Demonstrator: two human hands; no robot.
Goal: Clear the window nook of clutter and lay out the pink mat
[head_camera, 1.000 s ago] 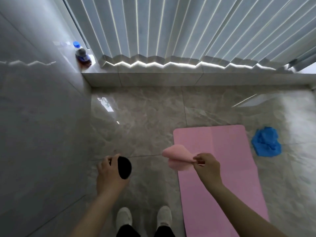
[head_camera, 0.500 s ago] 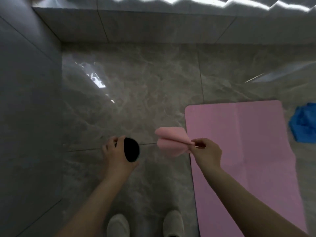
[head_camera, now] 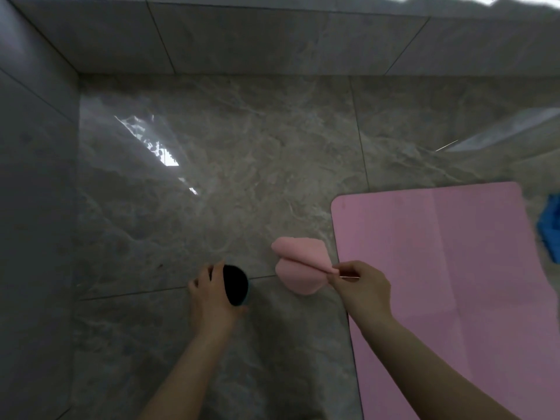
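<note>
The flat pink rectangular mat point(head_camera: 448, 283) lies spread on the glossy grey marble floor point(head_camera: 227, 177), right of the person. The left hand point(head_camera: 212, 301) grips a small round black object point(head_camera: 235, 284); the right hand point(head_camera: 359, 286) pinches a soft pink folded cloth point(head_camera: 298, 269) above the floor. A crumpled blue cloth point(head_camera: 550, 225) sits just beyond the mat's right edge.

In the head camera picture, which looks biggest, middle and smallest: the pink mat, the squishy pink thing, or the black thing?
1. Pink mat, by far the largest.
2. Pink soft thing, pinched by the right hand.
3. Black object in the left hand; it is partly hidden, so it only looks smallest.
</note>
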